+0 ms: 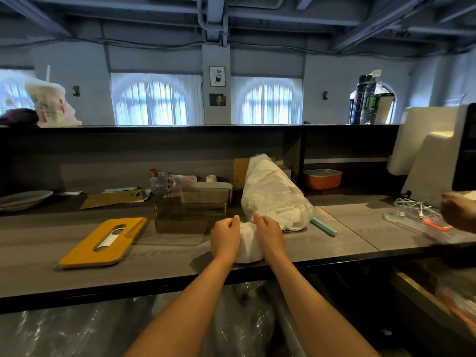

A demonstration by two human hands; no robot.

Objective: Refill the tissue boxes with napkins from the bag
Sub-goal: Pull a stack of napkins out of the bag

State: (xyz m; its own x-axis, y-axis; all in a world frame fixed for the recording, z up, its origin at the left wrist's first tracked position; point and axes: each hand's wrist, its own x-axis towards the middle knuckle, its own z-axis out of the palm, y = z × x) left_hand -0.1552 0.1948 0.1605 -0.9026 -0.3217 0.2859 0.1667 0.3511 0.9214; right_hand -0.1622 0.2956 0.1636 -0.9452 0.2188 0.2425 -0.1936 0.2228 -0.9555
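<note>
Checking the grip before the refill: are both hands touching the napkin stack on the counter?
Touching. The head view shows the left hand and right hand curled round the white napkin stack, one on each side.

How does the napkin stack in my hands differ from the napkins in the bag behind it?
The napkin stack is bare, while the bag of napkins is wrapped in clear plastic. The stack is small and lies at the counter's front edge, gripped between the left hand and right hand; the bag is far bulkier, leans back toward the shelf, and no hand holds it. Both hold white napkins and sit on the same counter.
</note>
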